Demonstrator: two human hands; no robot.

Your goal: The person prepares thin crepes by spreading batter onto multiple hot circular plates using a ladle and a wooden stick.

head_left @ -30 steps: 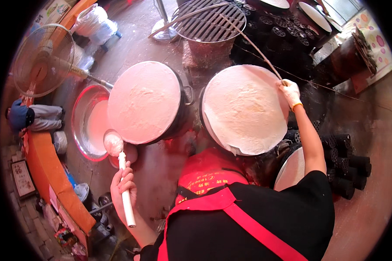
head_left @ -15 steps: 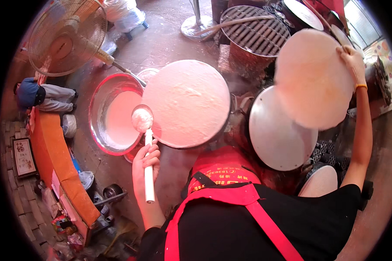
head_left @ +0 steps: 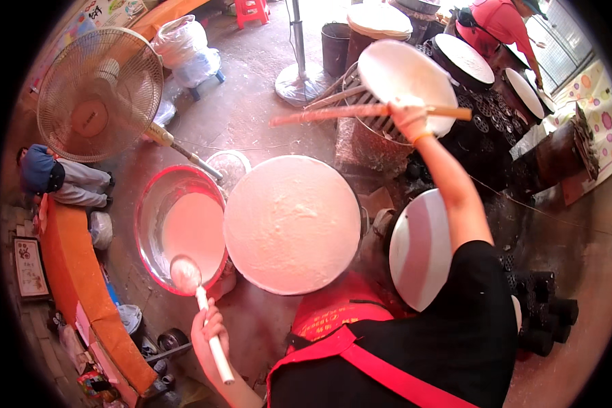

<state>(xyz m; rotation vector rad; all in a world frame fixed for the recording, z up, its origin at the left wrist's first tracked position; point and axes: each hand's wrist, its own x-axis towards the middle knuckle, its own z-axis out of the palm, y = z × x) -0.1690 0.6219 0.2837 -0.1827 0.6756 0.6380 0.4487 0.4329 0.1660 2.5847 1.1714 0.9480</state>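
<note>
Right hand (head_left: 409, 121), closed on a wooden stick (head_left: 319, 114) lying crosswise, overlaps the near edge of a pale round sheet (head_left: 402, 71) above the slatted grate (head_left: 382, 125); whether it pinches the sheet is unclear. Left hand (head_left: 209, 332) grasps a ladle (head_left: 185, 273), bowl over the red-rimmed basin's (head_left: 154, 207) near edge. Between them sits a pale-coated griddle (head_left: 292, 224); a bare griddle (head_left: 413, 251) lies beside the right arm.

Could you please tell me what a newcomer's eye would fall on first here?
Probably the pale round sheet at upper centre-right, by the right hand, which grips a long stick. Next comes the broad, pale-coated griddle in the middle, with the left hand holding a white-handled ladle to its lower left. The big caged fan at upper left also stands out.
</note>
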